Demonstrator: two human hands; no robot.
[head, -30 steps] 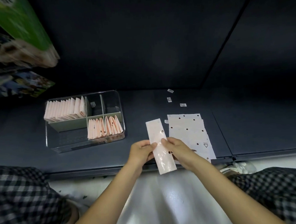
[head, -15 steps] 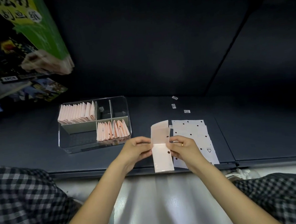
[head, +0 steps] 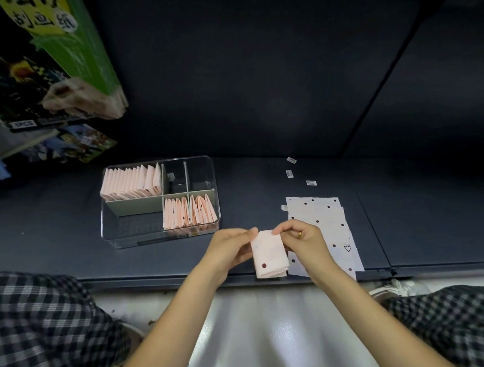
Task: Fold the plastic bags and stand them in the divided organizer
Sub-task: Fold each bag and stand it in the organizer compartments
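A pale pink plastic bag, folded into a short rectangle with a dark dot, hangs over the front edge of the dark surface. My left hand pinches its left edge and my right hand pinches its top right corner. To the right lies a flat stack of white dotted bags. A clear divided organizer sits to the left; folded pink bags stand in its back left compartment and more folded bags in its two front right compartments.
Three small white labels lie behind the bag stack. Colourful packages lean at the far left. My checked trouser legs frame the bottom, with a pale floor between them.
The long strip has been folded down in half and now in half again, so it is a short packet. The view has shifted, and the organizer now appears further right and lower.
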